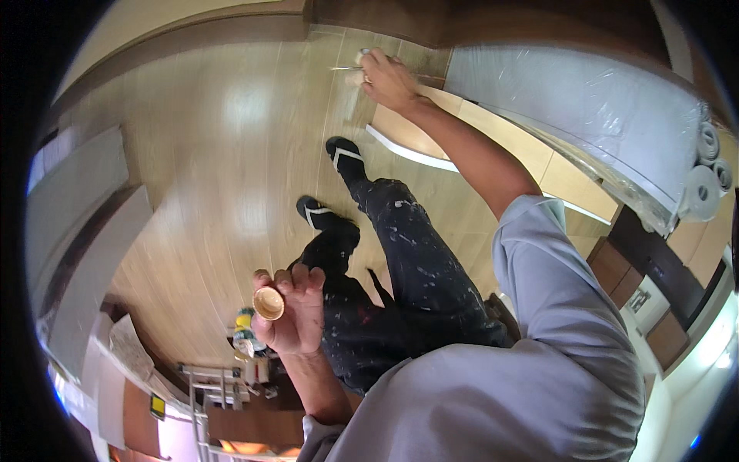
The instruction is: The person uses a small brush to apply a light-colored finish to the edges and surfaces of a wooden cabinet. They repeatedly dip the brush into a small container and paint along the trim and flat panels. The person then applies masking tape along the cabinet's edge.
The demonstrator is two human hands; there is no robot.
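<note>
My left hand (302, 312) holds a small round cap (269, 303) between thumb and fingers. Its rim is gold-coloured, and its shallow cream-coloured inside faces up. My right arm stretches far forward to the low brown woodwork. There my right hand (391, 83) has its fingers closed around a thin, stick-like tool (342, 68), smeared by motion. A small pale shape (362, 55) shows at its fingertips, too blurred to name.
At right, a large panel (570, 108) lies under clear plastic, with white rolls (701, 192) at its end. A metal ladder (202, 412) and several containers (248, 343) stand at lower left. My sandalled feet (314, 212) are on the wood-look floor (208, 169).
</note>
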